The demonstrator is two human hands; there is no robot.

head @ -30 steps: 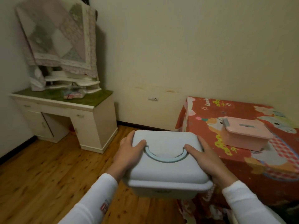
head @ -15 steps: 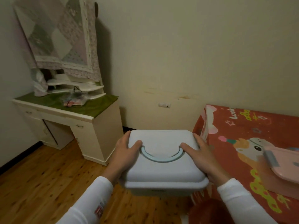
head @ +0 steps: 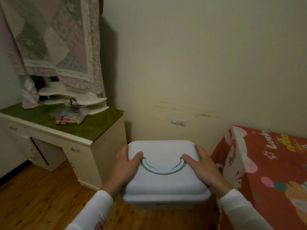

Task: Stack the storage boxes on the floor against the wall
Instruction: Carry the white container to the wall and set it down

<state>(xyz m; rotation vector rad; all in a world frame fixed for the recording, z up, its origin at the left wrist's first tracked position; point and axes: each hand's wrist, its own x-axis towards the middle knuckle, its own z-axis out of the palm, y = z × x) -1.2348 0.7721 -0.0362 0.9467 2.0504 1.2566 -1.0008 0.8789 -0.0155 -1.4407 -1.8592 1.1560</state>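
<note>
Wall (head: 207, 67) ahead; left hand (head: 126, 165) and right hand (head: 205, 169) grip the box (head: 164, 185) between them by its sides: stiff, slick, probably light

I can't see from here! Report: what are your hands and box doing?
Left hand, right hand: gripping the pale blue box by its sides. Box off the floor. Dresser left, red-covered surface right.

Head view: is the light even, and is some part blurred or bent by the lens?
Head view: dim, yellowish light, no glare; the quilt throws a dark shadow on the wall to its right; the near edge of the blue box is smeared, the left hand and right hand gripping it slightly soft; the wide lens leans the dresser outward.
</note>
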